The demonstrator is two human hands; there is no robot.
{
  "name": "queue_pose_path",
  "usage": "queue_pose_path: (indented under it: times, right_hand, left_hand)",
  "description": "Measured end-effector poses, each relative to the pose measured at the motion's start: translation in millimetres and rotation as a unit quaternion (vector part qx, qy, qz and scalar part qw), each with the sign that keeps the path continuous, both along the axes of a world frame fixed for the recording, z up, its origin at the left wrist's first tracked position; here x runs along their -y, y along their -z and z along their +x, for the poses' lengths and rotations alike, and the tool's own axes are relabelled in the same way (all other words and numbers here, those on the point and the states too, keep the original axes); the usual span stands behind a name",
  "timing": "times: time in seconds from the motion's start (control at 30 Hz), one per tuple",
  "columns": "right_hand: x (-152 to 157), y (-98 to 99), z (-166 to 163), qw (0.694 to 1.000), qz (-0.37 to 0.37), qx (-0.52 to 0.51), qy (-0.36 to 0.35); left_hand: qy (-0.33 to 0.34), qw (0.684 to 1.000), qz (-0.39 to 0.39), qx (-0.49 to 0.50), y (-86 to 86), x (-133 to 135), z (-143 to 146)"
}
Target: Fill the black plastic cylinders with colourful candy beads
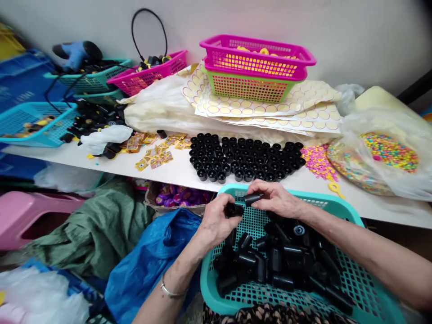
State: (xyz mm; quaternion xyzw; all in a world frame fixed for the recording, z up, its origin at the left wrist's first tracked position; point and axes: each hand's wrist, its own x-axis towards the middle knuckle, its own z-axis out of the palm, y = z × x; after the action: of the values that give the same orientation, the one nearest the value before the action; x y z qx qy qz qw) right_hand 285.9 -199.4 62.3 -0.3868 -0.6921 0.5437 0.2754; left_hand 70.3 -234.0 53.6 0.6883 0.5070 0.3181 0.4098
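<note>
Here, we look down on close handwork above a teal basket (pixel 206 288), where the left grip (pixel 215 219) pinches one black tube (pixel 232 209) and the right grip (pixel 275 196) pinches another, the second tube (pixel 252 198), by thumb and fingertips. Held so lightly, we judge, both leave an end free and facing; whether they touch, we cannot tell. Loose tubes (pixel 276 261) lie jumbled in the basket below, drawn close against patterned cloth (pixel 270 313), presumably to keep them within reach. Beyond, on the white table (pixel 184 173), we find black cups (pixel 245 157) upright in tight rows, likely so none rolls away. Farther back, a magenta basket (pixel 253 42) rides on a green basket (pixel 249 85), perhaps saving room, while their weight pins printed sheets (pixel 232 108) beneath.
</note>
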Motion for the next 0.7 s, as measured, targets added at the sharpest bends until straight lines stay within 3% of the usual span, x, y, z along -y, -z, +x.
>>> queue_pose_path:
  times: [0.17,0.37,0.6,0.7]
  right_hand:
    - [-10,1.0,-17,0.989,0.137,0.017,0.055]
    - [-26,0.2,-38,0.970,0.206,0.096,0.084]
    - [-40,2.3,-57,0.928,0.301,0.204,0.078]
    - [-43,0.0,-62,0.914,0.306,0.259,0.055]
  left_hand:
    - [-0.065,0.993,0.092,0.036,-1.9,-10,-3]
    - [-0.130,0.977,0.166,0.031,-2.1,-24,-23]
    - [-0.336,0.937,0.072,0.060,29.5,-46,-50]
    - [-0.360,0.930,0.040,0.069,44.1,-52,-56]
